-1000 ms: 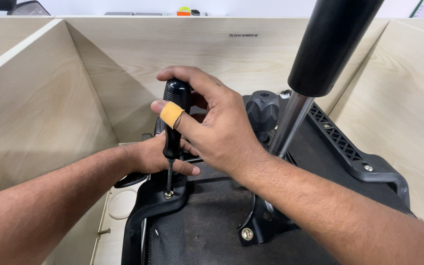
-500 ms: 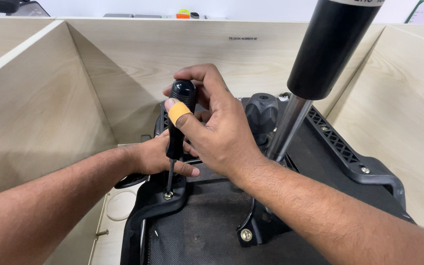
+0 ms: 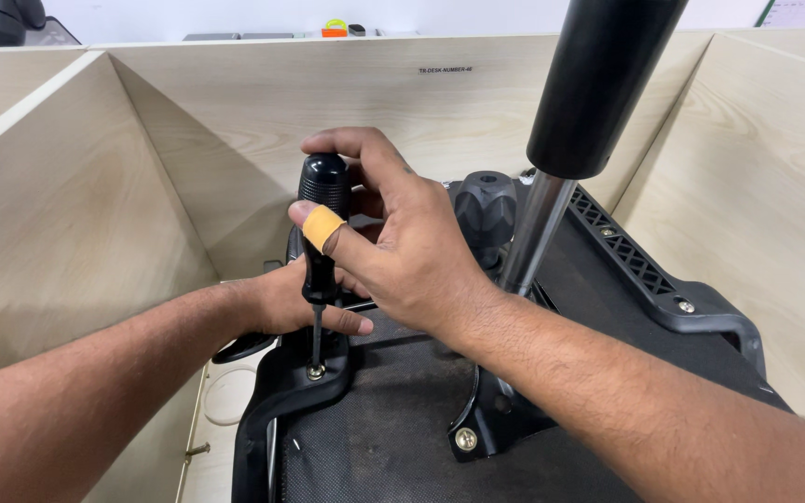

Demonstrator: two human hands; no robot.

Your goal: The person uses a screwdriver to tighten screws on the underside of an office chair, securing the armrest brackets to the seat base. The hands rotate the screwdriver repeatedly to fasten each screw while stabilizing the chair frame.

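An upturned black chair seat (image 3: 402, 438) lies in front of me, its underside up. My right hand (image 3: 393, 242) grips the black handle of a screwdriver (image 3: 320, 233) held upright; the thumb wears an orange bandage. The screwdriver tip sits in a screw (image 3: 315, 372) on a black armrest bracket (image 3: 291, 401). My left hand (image 3: 305, 303) is wrapped low around the shaft and rests on the seat just behind the screw.
A chrome gas-lift column with a black sleeve (image 3: 579, 121) rises from the seat's centre plate beside a black knob (image 3: 486, 205). Another screw (image 3: 465, 439) sits in the plate. Light wooden desk partitions (image 3: 67, 214) enclose the space on three sides.
My right hand has shifted its grip slightly around the screwdriver handle. The left hand and the chair seat have stayed where they were.
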